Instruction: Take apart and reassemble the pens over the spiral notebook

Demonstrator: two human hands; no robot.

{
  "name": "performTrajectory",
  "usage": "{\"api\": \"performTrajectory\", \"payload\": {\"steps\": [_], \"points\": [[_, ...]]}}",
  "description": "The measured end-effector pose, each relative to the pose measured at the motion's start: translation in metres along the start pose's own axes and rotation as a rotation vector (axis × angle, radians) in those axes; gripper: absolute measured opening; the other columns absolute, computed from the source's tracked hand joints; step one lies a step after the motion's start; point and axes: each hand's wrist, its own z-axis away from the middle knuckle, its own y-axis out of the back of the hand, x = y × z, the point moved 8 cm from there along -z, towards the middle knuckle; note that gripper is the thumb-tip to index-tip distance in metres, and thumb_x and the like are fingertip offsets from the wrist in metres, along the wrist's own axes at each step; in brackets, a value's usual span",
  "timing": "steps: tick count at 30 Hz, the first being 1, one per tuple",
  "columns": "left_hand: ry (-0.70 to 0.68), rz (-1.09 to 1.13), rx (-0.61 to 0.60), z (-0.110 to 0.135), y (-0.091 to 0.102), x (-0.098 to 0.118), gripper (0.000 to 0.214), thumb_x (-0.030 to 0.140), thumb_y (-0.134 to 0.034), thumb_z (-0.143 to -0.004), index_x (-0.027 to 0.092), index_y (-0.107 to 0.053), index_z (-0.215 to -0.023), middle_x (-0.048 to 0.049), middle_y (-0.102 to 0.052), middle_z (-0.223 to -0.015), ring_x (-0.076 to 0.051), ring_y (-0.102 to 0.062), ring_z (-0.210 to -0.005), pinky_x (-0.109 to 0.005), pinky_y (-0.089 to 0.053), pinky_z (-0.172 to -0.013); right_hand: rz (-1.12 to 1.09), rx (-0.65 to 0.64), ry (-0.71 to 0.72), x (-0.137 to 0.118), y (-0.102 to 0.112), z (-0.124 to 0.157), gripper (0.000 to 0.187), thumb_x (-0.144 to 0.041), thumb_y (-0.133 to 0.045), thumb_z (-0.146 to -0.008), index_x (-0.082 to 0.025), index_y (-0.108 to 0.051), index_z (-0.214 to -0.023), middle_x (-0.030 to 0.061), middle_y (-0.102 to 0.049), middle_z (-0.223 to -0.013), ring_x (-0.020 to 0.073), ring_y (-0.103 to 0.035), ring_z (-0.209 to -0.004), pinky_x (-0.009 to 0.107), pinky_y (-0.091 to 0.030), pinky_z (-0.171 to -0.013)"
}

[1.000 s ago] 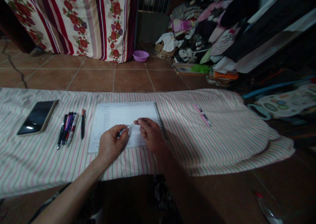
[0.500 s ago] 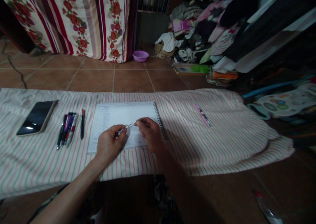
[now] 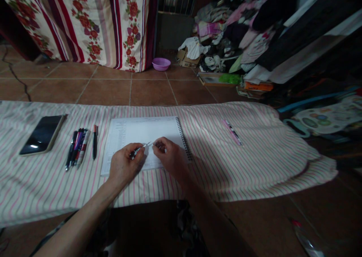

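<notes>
My left hand point(image 3: 123, 165) is closed round one end of a light-coloured pen point(image 3: 143, 147). My right hand point(image 3: 169, 157) pinches the pen's other end with its fingertips. Both hands rest over the lower part of an open spiral notebook point(image 3: 141, 132), which lies on a pink-striped cloth point(image 3: 226, 162) spread on the tiled floor. What the right fingers hold at the pen's tip is too small to make out.
Left of the notebook lie several pens point(image 3: 77, 148), one separate dark pen point(image 3: 95, 141) and a phone point(image 3: 42, 134). A pink pen point(image 3: 232, 132) lies to the right. Beyond the cloth are a purple bowl point(image 3: 161, 64), a floral bedsheet point(image 3: 85, 23) and a heap of clothes point(image 3: 226, 34).
Both hands have shifted slightly left and closer together on the pen. The right fingers have curled tighter at the pen's end. Nothing else has moved.
</notes>
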Motion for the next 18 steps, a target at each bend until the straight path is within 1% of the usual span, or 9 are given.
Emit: {"api": "performTrajectory", "payload": {"steps": [4,8,11,18], "points": [[0.008,0.011,-0.004,0.0,0.0,0.0,0.029,0.04,-0.051,-0.076,0.019,-0.068,-0.087,-0.0022,-0.069,-0.074,-0.014,-0.058,-0.059,-0.025,-0.044,-0.056,0.082,-0.033,0.004,0.005,-0.006,0.0,0.006,-0.015,-0.054,-0.071,-0.021,-0.056,-0.072,0.0002,-0.063,-0.067,0.0129,-0.059,-0.063,0.024,-0.044,-0.062],[0.012,0.03,-0.006,0.0,-0.002,-0.002,0.03,0.04,-0.051,-0.076,0.019,-0.068,-0.088,-0.0029,-0.069,-0.076,-0.014,-0.058,-0.06,-0.025,-0.045,-0.056,0.178,-0.065,0.058,0.006,-0.013,0.001,0.009,-0.014,-0.053,-0.071,-0.021,-0.057,-0.074,0.0016,-0.065,-0.071,0.0135,-0.06,-0.065,0.024,-0.043,-0.063],[0.015,0.038,-0.006,0.0,-0.003,-0.003,0.03,0.04,-0.051,-0.076,0.019,-0.068,-0.088,-0.0027,-0.069,-0.074,-0.014,-0.058,-0.06,-0.025,-0.045,-0.056,0.185,-0.084,0.077,0.005,-0.017,0.002,0.01,-0.012,-0.052,-0.072,-0.02,-0.058,-0.075,0.0025,-0.065,-0.072,0.0139,-0.06,-0.067,0.024,-0.043,-0.064],[0.017,0.045,-0.018,0.0,-0.003,0.001,0.029,0.039,-0.051,-0.075,0.019,-0.068,-0.086,-0.002,-0.069,-0.073,-0.014,-0.058,-0.06,-0.025,-0.045,-0.057,0.195,-0.056,0.069,0.006,-0.016,0.002,0.01,-0.012,-0.054,-0.071,-0.021,-0.058,-0.074,0.0002,-0.062,-0.068,0.0123,-0.055,-0.061,0.024,-0.041,-0.061]]}}
